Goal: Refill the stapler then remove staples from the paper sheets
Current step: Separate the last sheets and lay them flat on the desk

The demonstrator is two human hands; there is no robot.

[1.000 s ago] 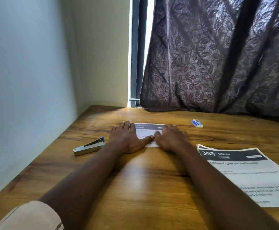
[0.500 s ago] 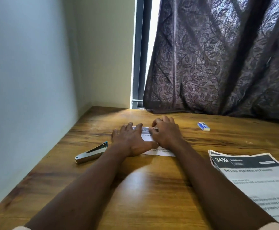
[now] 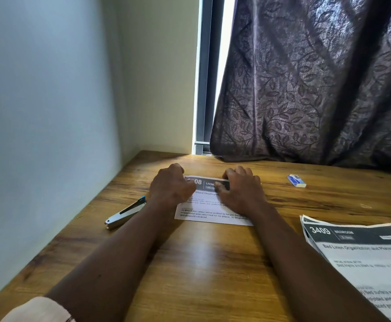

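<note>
second sheet [image 3: 364, 259] cropped right, body text blurred

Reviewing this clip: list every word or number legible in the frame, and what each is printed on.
"08" and "LIVIN", cut off by the hands: dark header of the white printed sheet under the hands.
"windowsill cleared": bottom line of the same sheet; its other body lines are too blurred to quote fully.
"3409" and "BEDROOM": dark header of the white paper stack at right.
"Bed Linen Organization": its title; the rest is blurred.
Small blue-and-white box: print too small to read.
</note>
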